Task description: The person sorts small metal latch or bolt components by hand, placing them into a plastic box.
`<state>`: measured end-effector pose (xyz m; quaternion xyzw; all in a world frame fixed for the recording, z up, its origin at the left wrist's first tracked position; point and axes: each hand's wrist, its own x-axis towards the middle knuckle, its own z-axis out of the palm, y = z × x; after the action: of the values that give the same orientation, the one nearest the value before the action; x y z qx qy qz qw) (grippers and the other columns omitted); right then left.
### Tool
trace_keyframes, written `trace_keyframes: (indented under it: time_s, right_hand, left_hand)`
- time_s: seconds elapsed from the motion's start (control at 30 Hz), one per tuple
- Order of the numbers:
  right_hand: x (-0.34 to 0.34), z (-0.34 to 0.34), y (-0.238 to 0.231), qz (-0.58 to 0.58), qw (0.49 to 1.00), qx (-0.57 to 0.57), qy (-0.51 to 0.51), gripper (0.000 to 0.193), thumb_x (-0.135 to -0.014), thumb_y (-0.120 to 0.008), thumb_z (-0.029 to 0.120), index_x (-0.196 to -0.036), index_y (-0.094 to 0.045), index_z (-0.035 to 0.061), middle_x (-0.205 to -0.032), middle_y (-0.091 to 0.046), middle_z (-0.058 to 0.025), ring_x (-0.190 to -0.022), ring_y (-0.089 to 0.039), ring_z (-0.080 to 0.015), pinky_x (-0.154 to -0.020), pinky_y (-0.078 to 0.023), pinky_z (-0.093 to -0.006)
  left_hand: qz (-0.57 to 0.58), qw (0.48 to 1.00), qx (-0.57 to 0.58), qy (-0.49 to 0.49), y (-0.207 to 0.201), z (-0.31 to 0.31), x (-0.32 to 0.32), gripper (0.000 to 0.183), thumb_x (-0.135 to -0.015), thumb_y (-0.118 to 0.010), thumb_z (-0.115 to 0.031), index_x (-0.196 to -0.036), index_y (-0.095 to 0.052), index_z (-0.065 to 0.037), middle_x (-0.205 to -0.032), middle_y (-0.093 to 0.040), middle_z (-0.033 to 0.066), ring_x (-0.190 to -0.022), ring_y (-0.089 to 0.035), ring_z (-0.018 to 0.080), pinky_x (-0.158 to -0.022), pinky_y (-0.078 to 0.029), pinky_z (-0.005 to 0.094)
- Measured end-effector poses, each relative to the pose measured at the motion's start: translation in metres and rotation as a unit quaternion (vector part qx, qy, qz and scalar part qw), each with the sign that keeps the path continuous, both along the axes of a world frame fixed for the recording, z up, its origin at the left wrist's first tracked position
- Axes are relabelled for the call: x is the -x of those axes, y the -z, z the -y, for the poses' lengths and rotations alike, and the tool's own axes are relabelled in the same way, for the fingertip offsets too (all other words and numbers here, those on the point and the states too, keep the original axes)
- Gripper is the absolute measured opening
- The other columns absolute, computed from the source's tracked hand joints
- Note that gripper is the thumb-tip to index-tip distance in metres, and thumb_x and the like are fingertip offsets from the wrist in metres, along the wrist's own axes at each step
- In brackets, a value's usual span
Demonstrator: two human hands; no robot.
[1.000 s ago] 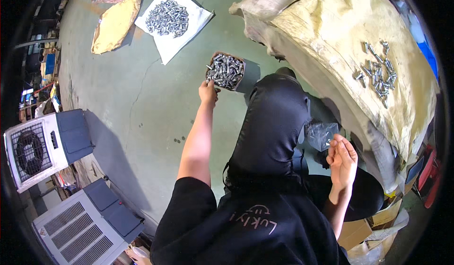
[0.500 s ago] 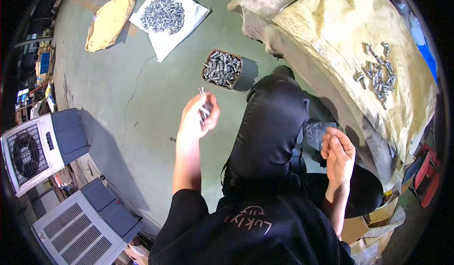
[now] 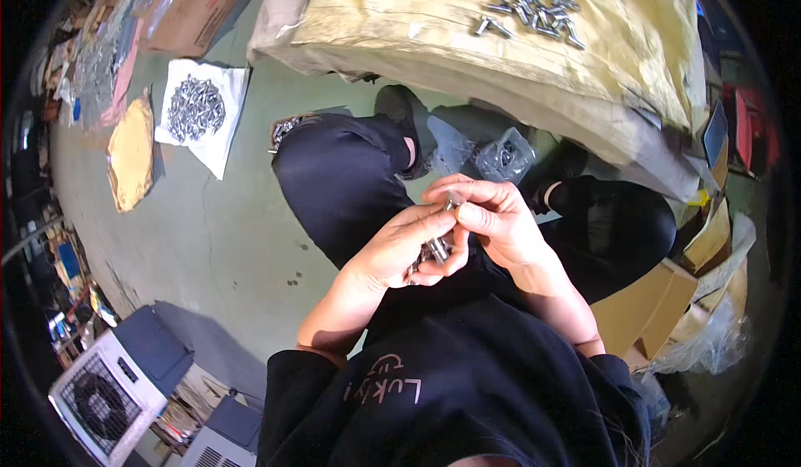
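In front of my body the two hands meet. My left hand (image 3: pixel 402 248) curls around several shiny metal bolts (image 3: pixel 439 250), some partly hidden by its fingers. My right hand (image 3: pixel 503 219) pinches one bolt (image 3: pixel 454 199) by its end, between thumb and fingers, touching the left fingertips. More bolts (image 3: pixel 534 7) lie loose on the yellowish sheet covering a raised surface (image 3: pixel 400 25) at the far side. A box of bolts (image 3: pixel 286 127) shows only partly behind my left knee. At the far left a heap of bolts (image 3: pixel 196 108) rests on a white sack (image 3: pixel 221 154).
Clear plastic bags (image 3: pixel 505 157) lie on the floor between my feet. A yellow sack (image 3: pixel 131 158) and a cardboard box (image 3: pixel 196 8) are at the far left. Fan units (image 3: pixel 108 392) stand at the near left. Opened cardboard (image 3: pixel 642 308) sits close on my right.
My two hands have come together, the right moving in from the side to grip a bolt at the left hand. The view has swung right, and my knee now covers much of the bolt box.
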<state>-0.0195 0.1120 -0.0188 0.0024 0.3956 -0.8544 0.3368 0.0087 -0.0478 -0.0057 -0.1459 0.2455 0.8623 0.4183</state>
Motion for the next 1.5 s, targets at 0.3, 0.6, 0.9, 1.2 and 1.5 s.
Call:
trace_keyframes:
  time_s: [0.3, 0.6, 0.9, 1.2, 1.5]
  right_hand:
    - [-0.003, -0.036, 0.020, 0.028, 0.982, -0.020, 0.187, 0.021, -0.079, -0.062, 0.014, -0.094, -0.062, -0.0001, -0.090, -0.063, -0.0085, -0.075, -0.053, -0.0079, -0.066, -0.042, -0.0222]
    - [-0.009, -0.039, 0.007, -0.033, 0.993, -0.073, 0.086, 0.018, -0.076, -0.064, 0.008, -0.093, -0.057, 0.0041, -0.078, -0.054, 0.0022, -0.064, -0.047, -0.0032, -0.059, -0.039, -0.0180]
    - [-0.008, -0.028, 0.008, -0.283, 0.902, -0.311, 0.096, 0.019, -0.075, -0.067, 0.012, -0.089, -0.061, 0.0009, -0.077, -0.057, 0.0004, -0.060, -0.050, -0.0080, -0.056, -0.041, -0.0196]
    - [-0.009, -0.035, 0.022, 0.163, 0.966, 0.119, 0.159, 0.019, -0.077, -0.064, 0.014, -0.090, -0.057, 0.0030, -0.075, -0.057, -0.0010, -0.056, -0.050, -0.0065, -0.046, -0.037, -0.0186]
    - [-0.014, -0.037, 0.016, 0.109, 0.991, 0.049, 0.057, 0.020, -0.077, -0.063, 0.014, -0.092, -0.059, 0.0012, -0.065, -0.058, -0.0028, -0.052, -0.051, -0.0070, -0.043, -0.033, -0.0169]
  left_hand:
    - [0.024, 0.999, 0.026, -0.011, -0.006, -0.017, 0.008, 0.026, -0.082, -0.045, -0.001, -0.108, -0.045, 0.001, -0.086, -0.051, 0.0097, -0.057, -0.040, 0.0058, -0.038, -0.032, 0.0151]
    - [-0.156, 0.948, 0.273, -0.042, -0.002, -0.033, 0.003, 0.019, -0.084, -0.055, -0.010, -0.100, -0.050, -0.001, -0.068, -0.049, -0.0003, -0.052, -0.038, 0.0018, -0.040, -0.032, 0.0161]
    - [-0.266, 0.833, 0.485, 0.010, -0.002, -0.038, 0.001, 0.015, -0.077, -0.059, -0.001, -0.090, -0.052, 0.001, -0.073, -0.056, -0.0007, -0.063, -0.049, 0.0043, -0.057, -0.042, 0.0199]
    - [-0.093, 0.988, 0.120, -0.026, -0.014, -0.028, 0.005, 0.042, -0.086, -0.039, -0.009, -0.126, -0.033, 0.002, -0.094, -0.053, 0.0204, -0.061, -0.047, 0.0108, -0.039, -0.034, 0.0150]
    - [-0.102, 0.989, 0.103, -0.036, -0.013, -0.031, 0.002, 0.055, -0.088, -0.042, -0.014, -0.135, -0.015, -0.008, -0.084, -0.055, 0.0210, -0.049, -0.045, 0.0099, -0.035, -0.032, 0.0160]
